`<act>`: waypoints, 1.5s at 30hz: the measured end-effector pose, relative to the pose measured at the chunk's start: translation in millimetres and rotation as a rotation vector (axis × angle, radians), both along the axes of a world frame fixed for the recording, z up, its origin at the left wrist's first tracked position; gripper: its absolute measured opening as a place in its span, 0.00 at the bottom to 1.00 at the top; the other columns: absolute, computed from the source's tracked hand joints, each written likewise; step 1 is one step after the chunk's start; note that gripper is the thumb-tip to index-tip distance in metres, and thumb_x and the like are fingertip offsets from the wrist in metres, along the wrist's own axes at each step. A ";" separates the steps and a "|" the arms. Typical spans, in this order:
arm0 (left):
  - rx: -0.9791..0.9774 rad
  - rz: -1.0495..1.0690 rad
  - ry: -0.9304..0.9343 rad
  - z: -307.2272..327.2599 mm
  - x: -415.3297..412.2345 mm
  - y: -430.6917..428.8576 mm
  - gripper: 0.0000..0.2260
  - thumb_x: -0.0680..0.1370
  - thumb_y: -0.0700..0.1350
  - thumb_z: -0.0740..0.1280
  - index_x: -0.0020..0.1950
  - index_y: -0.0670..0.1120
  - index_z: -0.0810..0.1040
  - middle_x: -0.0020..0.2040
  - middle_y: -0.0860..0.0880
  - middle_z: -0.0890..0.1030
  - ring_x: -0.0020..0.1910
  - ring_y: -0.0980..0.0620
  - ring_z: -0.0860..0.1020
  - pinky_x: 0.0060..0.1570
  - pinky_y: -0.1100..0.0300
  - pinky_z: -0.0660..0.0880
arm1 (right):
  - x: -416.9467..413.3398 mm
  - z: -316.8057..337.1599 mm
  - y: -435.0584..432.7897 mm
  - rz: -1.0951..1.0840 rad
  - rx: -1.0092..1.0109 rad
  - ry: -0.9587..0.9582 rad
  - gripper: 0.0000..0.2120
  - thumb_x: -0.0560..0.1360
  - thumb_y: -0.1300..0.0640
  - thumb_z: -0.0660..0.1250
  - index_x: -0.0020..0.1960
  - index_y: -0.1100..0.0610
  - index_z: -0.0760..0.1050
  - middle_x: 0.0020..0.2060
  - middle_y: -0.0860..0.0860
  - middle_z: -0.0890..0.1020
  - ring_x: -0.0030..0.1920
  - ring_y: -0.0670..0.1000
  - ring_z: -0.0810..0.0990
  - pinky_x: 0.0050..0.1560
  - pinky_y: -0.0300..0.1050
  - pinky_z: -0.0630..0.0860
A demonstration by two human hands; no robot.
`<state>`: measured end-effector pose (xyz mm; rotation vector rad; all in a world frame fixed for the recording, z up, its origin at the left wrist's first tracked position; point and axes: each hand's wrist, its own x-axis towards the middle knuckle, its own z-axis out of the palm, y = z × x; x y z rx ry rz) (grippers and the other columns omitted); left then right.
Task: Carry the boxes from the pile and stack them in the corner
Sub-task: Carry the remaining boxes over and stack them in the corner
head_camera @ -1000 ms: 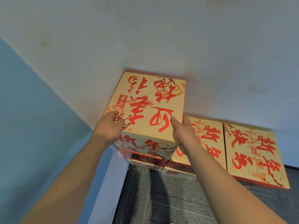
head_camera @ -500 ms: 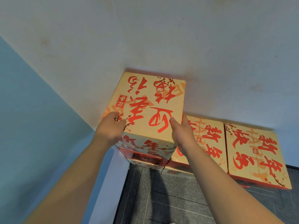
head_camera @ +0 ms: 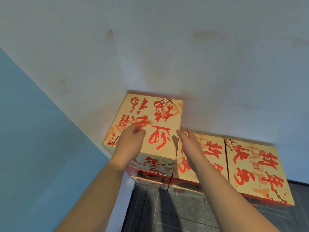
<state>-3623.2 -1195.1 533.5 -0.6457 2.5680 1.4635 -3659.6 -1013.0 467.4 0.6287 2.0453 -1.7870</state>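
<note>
A tan cardboard box with red characters (head_camera: 155,118) sits on top of a stack pushed into the corner where the blue and white walls meet. My left hand (head_camera: 132,139) hovers over its near left part, fingers loosely curled, holding nothing. My right hand (head_camera: 189,143) is just off the box's right edge, flat and open, apart from the cardboard. Lower boxes of the stack (head_camera: 150,180) show beneath, partly hidden by my arms.
Two more matching boxes (head_camera: 214,158) (head_camera: 254,171) stand in a lower row along the white wall (head_camera: 200,56) to the right. The blue wall (head_camera: 33,139) bounds the left. Dark tiled floor (head_camera: 175,211) lies in front.
Both hands have let go of the top box and lifted away from its sides. The box stays in the corner.
</note>
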 end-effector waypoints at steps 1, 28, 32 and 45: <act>0.026 0.023 0.010 10.7 0.0 5.6 0.16 0.84 0.49 0.60 0.72 0.48 0.74 0.65 0.51 0.79 0.61 0.52 0.78 0.53 0.58 0.75 | 2.5 13.4 2.5 0.006 -0.006 0.015 0.26 0.85 0.43 0.61 0.80 0.48 0.63 0.77 0.50 0.71 0.76 0.57 0.70 0.66 0.54 0.70; 0.790 -0.273 0.118 219.1 187.9 181.8 0.10 0.84 0.43 0.60 0.56 0.42 0.79 0.49 0.42 0.84 0.43 0.49 0.81 0.48 0.54 0.80 | 278.7 278.1 141.8 -0.529 -0.261 0.491 0.10 0.85 0.51 0.64 0.65 0.52 0.74 0.61 0.52 0.84 0.62 0.50 0.84 0.65 0.50 0.79; 0.861 -0.468 -0.012 222.6 243.0 257.4 0.09 0.83 0.43 0.60 0.56 0.40 0.78 0.49 0.41 0.83 0.40 0.49 0.80 0.43 0.56 0.78 | 364.6 284.1 201.3 -0.741 -0.197 0.526 0.07 0.85 0.52 0.64 0.61 0.52 0.76 0.60 0.55 0.84 0.61 0.52 0.84 0.63 0.51 0.80; 0.785 -1.127 -0.226 237.9 568.9 508.2 0.06 0.80 0.43 0.64 0.52 0.43 0.79 0.33 0.48 0.82 0.28 0.54 0.73 0.31 0.61 0.66 | 761.2 304.8 363.8 -1.466 -0.163 0.693 0.08 0.83 0.55 0.67 0.60 0.57 0.78 0.54 0.57 0.87 0.51 0.55 0.88 0.52 0.50 0.83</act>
